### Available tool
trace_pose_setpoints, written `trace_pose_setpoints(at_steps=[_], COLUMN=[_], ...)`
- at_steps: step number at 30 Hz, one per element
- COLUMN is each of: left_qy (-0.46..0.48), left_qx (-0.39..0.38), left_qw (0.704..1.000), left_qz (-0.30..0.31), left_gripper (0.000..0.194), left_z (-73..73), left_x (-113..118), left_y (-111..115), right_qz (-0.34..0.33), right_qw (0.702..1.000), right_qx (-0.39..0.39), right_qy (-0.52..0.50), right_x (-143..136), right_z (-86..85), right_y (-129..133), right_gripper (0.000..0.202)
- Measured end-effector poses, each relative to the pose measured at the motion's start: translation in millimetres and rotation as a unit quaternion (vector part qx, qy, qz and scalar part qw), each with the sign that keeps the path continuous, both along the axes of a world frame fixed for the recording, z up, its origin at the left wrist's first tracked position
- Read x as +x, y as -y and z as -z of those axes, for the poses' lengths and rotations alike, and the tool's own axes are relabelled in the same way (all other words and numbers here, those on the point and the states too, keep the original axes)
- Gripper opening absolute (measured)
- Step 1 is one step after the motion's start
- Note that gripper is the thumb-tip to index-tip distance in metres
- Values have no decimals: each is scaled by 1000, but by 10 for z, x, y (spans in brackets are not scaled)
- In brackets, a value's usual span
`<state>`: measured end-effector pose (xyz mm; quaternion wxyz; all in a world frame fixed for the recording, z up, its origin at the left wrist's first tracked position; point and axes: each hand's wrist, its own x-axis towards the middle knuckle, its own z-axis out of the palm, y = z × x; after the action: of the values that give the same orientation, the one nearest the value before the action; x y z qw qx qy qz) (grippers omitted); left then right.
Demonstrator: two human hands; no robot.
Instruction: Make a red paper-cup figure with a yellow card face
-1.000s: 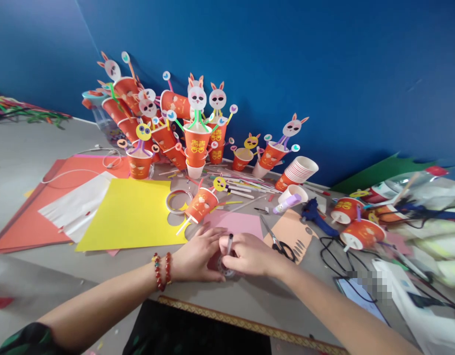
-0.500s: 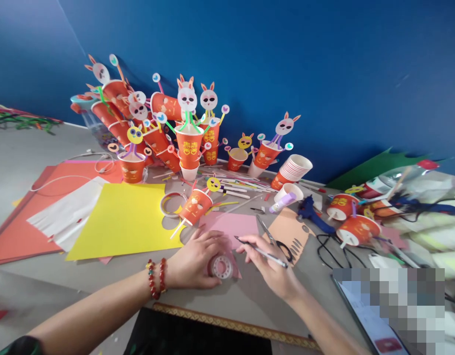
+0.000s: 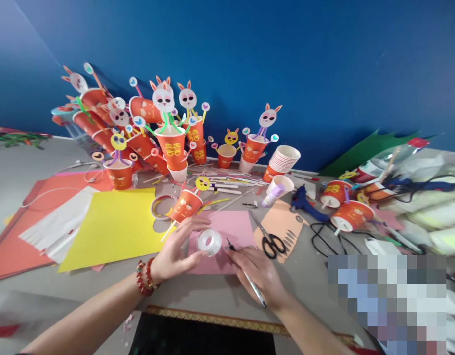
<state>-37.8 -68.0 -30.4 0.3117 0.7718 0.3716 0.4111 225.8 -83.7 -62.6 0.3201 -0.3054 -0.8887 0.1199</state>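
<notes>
My left hand (image 3: 178, 249) is open, its thumb and fingers spread around the left side of a clear tape roll (image 3: 209, 242). The thumb tip is close to the roll; I cannot tell whether it touches. Under the roll lies a pink paper sheet (image 3: 233, 224). In my right hand (image 3: 262, 276) is a pen (image 3: 254, 288), its dark tip pointing up and left over the sheet. Black-handled scissors (image 3: 274, 245) lie just beyond the right hand, partly on a peach paper sheet (image 3: 283, 217). A red paper cup with a yellow face (image 3: 185, 206) lies tilted behind my left hand.
Red cups with paper rabbit faces (image 3: 170, 148) crowd the back left. A yellow sheet (image 3: 112, 227) lies left. A cup stack (image 3: 283, 160), a purple glue stick (image 3: 274, 195) and a blue glue gun (image 3: 305, 203) with its black cord are at the right.
The tape roll has moved up onto the middle of the pink sheet and my left hand has spread away from it. My right hand has shifted down with the pen, uncovering the scissors' handles.
</notes>
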Motion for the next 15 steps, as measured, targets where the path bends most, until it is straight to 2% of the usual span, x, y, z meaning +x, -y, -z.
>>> trace_pose_setpoints(at_steps=[5, 9, 12, 15], left_qy=[-113, -231, -311, -360], left_qx=[9, 56, 85, 75], left_qw=[991, 970, 945, 929], left_qz=[-71, -58, -44, -43], left_gripper=[39, 37, 33, 29], left_z=[-210, -411, -406, -280], left_x=[63, 232, 469, 738], left_y=[12, -234, -575, -887], right_qz=[9, 34, 58, 68], right_qw=[999, 995, 992, 990], right_qx=[10, 28, 45, 59], right_qy=[-35, -86, -101, -108], right_x=[20, 40, 65, 113], right_z=[-57, -39, -52, -102], right_y=[21, 26, 32, 40], right_gripper=[31, 31, 28, 28])
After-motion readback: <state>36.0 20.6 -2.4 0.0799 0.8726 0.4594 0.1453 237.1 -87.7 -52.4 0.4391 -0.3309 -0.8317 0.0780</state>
